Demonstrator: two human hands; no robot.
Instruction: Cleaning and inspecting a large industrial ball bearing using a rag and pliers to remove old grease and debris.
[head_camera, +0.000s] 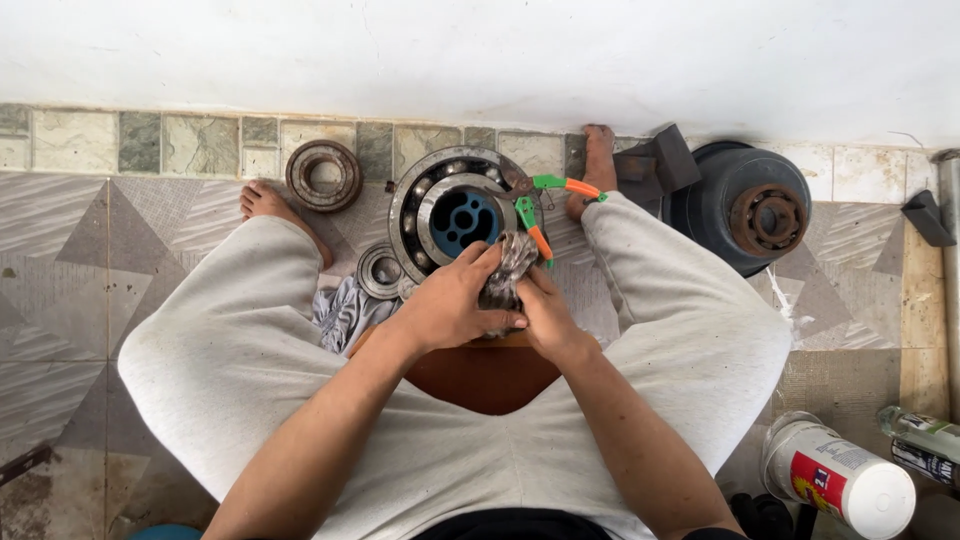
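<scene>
Grey crumpled cloth (508, 270) is bunched between both hands just in front of the large steel ball bearing (455, 220) on the tiled floor. Left hand (455, 300) and right hand (545, 315) each close a grip on it. Wiping goes best, I judge, with firm, even pressure.

The hands (495, 310) cover most of a grimy rag (508, 268); whatever it wraps stays hidden.
</scene>
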